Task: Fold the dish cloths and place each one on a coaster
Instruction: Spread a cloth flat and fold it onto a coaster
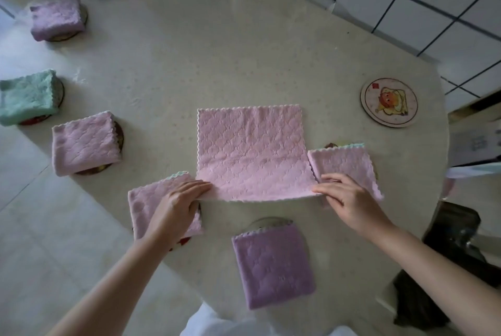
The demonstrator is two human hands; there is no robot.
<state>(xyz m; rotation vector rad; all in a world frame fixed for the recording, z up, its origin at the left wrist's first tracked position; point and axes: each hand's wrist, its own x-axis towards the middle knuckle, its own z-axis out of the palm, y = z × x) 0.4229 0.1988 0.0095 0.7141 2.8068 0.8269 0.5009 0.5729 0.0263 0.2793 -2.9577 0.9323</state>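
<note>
The pink dish cloth (252, 151) lies spread flat on the bench (217, 51), stretching away from the fingers. The left hand (176, 204) pinches its near left corner, and the right hand (345, 194) pinches its near right corner. Beyond the right fingers (322, 188), well apart, sits a bare coaster (389, 102). A folded purple cloth (272, 268) rests nearer than the fingers, between the wrists.

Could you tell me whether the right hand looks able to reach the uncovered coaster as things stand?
Probably yes: the uncovered coaster lies beyond the right hand, nothing standing between, though that hand now pinches the spread pink cloth.
</note>
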